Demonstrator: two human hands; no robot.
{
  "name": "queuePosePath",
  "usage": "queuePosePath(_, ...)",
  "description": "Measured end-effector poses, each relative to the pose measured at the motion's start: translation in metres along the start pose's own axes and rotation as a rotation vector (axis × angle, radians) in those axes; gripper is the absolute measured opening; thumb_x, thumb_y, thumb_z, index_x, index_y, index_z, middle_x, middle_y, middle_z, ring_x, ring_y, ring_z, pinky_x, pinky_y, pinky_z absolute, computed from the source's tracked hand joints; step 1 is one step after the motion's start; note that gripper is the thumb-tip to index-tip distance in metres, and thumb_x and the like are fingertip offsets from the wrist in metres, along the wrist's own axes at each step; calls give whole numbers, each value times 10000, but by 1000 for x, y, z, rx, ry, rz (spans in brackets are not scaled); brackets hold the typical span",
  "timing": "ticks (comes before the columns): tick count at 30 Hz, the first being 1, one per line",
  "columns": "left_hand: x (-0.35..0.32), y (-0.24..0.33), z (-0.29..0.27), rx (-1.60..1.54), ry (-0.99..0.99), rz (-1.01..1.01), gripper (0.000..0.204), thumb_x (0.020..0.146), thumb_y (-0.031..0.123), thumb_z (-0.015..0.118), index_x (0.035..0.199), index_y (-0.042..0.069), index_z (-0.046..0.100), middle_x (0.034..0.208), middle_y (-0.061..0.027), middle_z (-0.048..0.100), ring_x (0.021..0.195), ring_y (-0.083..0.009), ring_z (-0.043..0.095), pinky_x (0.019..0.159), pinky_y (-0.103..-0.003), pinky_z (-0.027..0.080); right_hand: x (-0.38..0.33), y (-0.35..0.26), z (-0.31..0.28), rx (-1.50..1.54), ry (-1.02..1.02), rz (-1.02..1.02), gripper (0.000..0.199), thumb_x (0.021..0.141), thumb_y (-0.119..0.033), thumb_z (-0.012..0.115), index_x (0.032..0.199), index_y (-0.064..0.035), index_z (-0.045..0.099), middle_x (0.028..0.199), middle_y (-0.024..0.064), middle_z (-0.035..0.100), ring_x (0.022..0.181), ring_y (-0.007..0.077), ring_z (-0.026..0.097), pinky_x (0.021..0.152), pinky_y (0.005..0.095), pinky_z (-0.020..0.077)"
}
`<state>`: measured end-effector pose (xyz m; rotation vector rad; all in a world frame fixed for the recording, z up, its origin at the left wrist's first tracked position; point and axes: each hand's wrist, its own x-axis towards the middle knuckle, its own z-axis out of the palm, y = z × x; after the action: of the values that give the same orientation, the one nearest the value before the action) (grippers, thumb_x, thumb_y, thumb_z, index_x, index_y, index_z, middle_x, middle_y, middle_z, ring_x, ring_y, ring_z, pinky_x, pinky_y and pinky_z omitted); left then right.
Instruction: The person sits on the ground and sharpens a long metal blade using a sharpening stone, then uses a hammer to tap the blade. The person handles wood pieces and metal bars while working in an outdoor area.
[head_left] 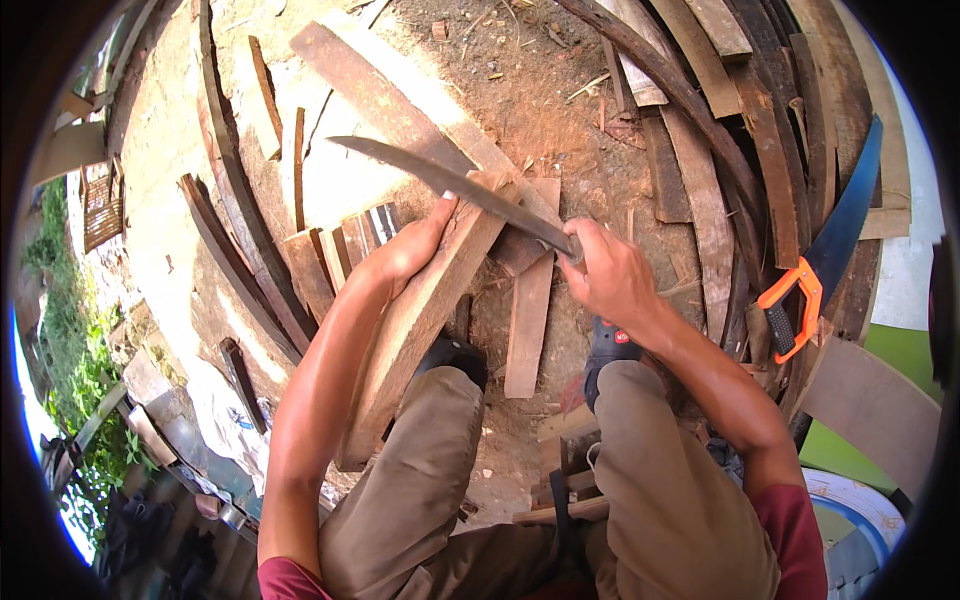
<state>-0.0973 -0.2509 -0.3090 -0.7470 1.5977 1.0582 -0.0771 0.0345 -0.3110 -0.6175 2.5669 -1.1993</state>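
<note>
A machete [432, 174] with a long dark blade is in my right hand [608, 272], the fingers wrapped round its handle. The blade slants up to the left and crosses the upper end of a thick wooden beam [425, 310]. I cannot tell whether its edge touches the wood or passes just above it. My left hand [416, 244] grips the beam's left side just below the blade, thumb upward; most of its fingers are hidden. The beam leans from between my legs up toward another board [385, 85] lying on the ground, and a short plank [530, 325] lies beneath.
An orange-handled handsaw [795, 310] rests on a heap of boards [690, 200] to the right. Long wooden strips [235, 170] lie on the left, near a white sack [228, 420]. A green surface [895, 370] and a round blue-and-white object [850, 510] sit at lower right.
</note>
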Motion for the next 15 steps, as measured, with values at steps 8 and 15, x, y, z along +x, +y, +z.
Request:
queuePosePath(8, -4, 12, 11, -58, 7, 59, 833, 1034, 680, 304, 1546, 30, 399, 1518, -250, 451, 1370, -303, 488, 1131, -428, 395, 11, 3, -5, -168, -50, 129, 429, 761, -71, 784, 1097, -40, 519, 909, 188, 664, 807, 407, 690, 666, 492, 555)
queuePosePath(15, 4, 6, 8, -50, -5, 109, 809, 1050, 648, 288, 1542, 16, 402, 1497, -251, 473, 1325, -283, 521, 1107, -421, 413, 12, 11, -2, -126, -47, 48, 421, 793, -40, 764, 1146, -26, 535, 918, 218, 669, 804, 435, 678, 655, 498, 544)
